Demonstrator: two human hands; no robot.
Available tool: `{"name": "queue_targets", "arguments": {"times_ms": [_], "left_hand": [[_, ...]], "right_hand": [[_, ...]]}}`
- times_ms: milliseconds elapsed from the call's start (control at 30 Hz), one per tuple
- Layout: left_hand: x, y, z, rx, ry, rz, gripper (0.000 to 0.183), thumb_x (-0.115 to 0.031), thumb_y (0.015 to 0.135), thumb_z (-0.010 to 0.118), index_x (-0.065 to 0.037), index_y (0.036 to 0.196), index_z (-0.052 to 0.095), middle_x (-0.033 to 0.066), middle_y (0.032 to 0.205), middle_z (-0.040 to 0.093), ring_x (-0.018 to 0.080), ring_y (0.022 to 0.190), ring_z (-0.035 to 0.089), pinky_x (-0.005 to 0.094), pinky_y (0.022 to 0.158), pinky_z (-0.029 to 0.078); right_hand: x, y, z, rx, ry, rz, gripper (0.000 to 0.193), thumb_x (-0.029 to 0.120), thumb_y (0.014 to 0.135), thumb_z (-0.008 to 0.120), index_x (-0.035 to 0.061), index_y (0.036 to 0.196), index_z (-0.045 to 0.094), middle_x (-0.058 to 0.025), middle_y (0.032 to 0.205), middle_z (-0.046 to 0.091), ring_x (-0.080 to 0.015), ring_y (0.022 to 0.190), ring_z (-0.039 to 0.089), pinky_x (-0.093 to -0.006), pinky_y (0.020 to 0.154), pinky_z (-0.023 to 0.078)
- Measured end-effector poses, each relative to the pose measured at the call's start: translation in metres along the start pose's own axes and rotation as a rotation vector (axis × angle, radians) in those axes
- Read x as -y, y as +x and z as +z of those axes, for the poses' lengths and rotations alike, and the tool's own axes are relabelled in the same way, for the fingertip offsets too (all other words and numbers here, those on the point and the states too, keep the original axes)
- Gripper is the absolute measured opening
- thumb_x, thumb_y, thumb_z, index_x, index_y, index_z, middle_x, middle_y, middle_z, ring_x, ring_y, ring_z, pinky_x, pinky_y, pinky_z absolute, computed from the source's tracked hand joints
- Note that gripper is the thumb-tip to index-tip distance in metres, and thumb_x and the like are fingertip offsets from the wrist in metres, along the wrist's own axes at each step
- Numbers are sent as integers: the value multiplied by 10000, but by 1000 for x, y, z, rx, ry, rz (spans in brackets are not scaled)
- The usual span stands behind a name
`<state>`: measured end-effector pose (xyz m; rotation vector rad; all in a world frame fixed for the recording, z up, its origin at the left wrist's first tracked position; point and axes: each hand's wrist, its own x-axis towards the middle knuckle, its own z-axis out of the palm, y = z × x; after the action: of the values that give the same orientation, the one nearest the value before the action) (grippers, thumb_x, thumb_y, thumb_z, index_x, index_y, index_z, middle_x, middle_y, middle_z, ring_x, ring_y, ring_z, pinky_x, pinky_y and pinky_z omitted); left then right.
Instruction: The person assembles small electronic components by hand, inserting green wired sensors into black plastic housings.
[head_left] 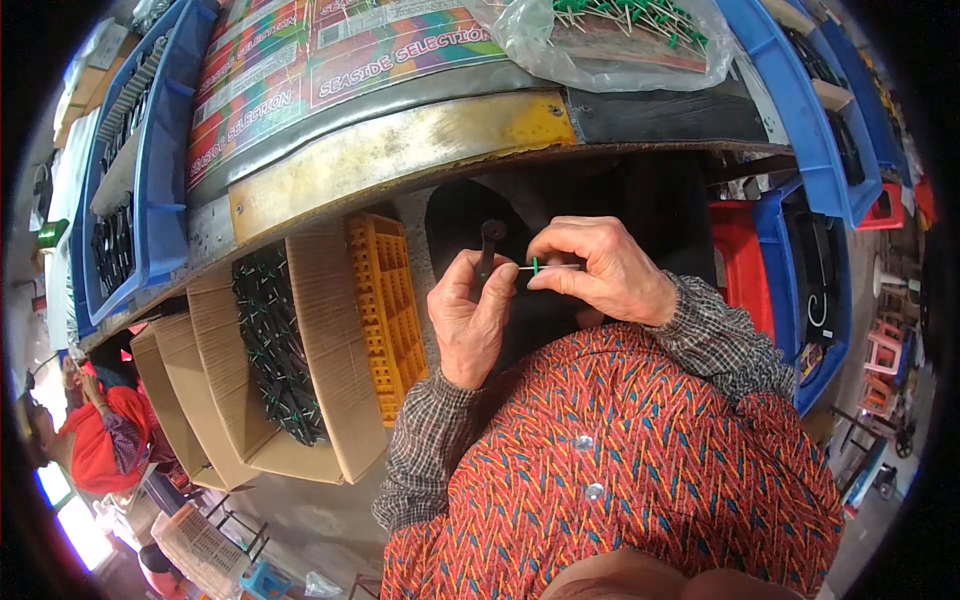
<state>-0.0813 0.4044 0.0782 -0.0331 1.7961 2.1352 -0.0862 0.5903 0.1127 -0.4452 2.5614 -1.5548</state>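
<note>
My left hand (468, 320) pinches a small black plastic piece (491, 236) with a round, holed end sticking up past the fingers. My right hand (610, 268) grips a thin metal pin (526, 268) with a green collar (535, 265) between thumb and fingertips. The pin lies level, and its left end reaches the fingertips of my left hand. Whether it enters the black piece is hidden by the fingers. Both hands are held over my lap, below the workbench's front edge (400, 150). Similar green-collared pins (640, 18) lie heaped on a clear plastic bag (690, 75) on the bench.
At left, an open cardboard box (345, 400) holds many black parts with green bits (275, 350), beside a yellow plastic crate (388, 310). Blue bins (165, 200) with black parts flank the bench. A red plastic stool (740, 260) is at right. Another person (105, 440) sits far left.
</note>
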Motion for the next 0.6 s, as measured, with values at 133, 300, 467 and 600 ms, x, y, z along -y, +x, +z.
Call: {"name": "queue_targets", "arguments": {"times_ms": [133,300,467,600], "left_hand": [[-4,-3,-2,54,0,-38,162,-115,926,586,-31,1048,523,-4,780,566,36,584,473,172,495,357],[-6,-7,-10,62,-88,-125,204,-98,948,521,-36,1124,438,53,915,585,69,651,522,181,518,400],[0,-11,-14,-1,-192,-63,149,-100,939,545,-20,1057,501,58,946,583,82,721,538,196,577,422],[7,-11,-23,-12,18,136,124,-74,907,596,3,1000,570,50,971,586,80,744,529,204,625,427]], "right_hand": [[-2,-3,-4,63,75,117,204,124,758,723,-23,807,590,-70,649,540,-126,574,525,-288,536,423],[-5,-6,-2,41,220,215,176,109,777,721,-5,792,588,8,648,511,-37,590,462,-231,521,389],[-4,-6,4,28,244,193,174,101,770,729,-2,801,592,16,647,506,-38,583,452,-225,516,380],[-3,-7,7,31,240,168,179,101,768,730,-3,809,590,10,660,509,-43,586,454,-230,523,386]]}}
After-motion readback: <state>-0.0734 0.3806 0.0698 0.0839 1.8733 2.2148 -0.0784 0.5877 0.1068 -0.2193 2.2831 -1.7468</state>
